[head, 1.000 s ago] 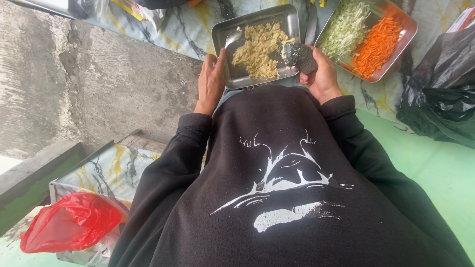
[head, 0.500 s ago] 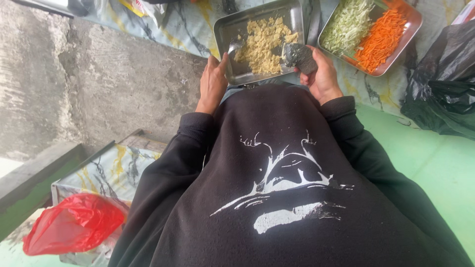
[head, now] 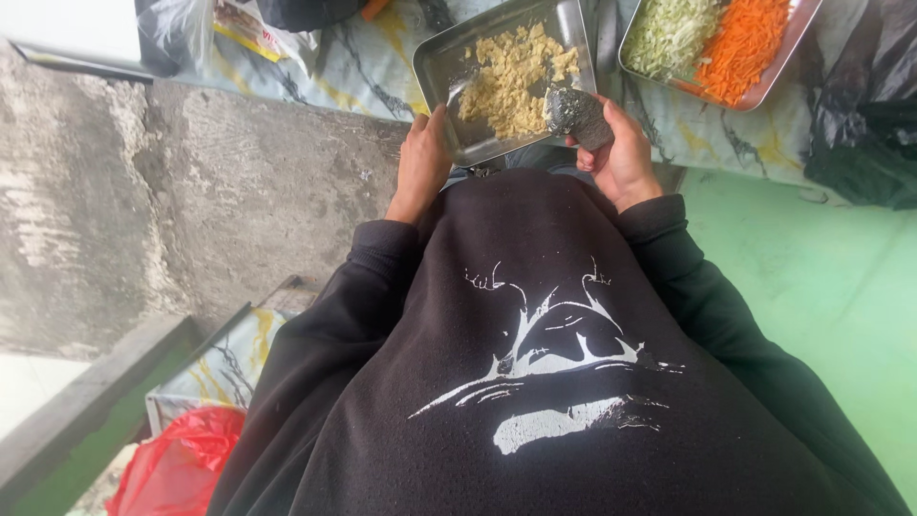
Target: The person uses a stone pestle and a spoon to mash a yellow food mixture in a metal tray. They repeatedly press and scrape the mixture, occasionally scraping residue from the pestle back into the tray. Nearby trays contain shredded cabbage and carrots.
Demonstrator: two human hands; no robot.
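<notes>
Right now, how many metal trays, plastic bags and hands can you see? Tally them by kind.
Metal trays: 2, one with yellow crumble, one with shredded vegetables
Plastic bags: 2, red and black
Hands: 2, left hand and right hand
Total: 6

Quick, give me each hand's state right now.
Left hand: closed on the near edge of the metal tray.
Right hand: closed around a dark stone pestle, resting in the tray.
</notes>
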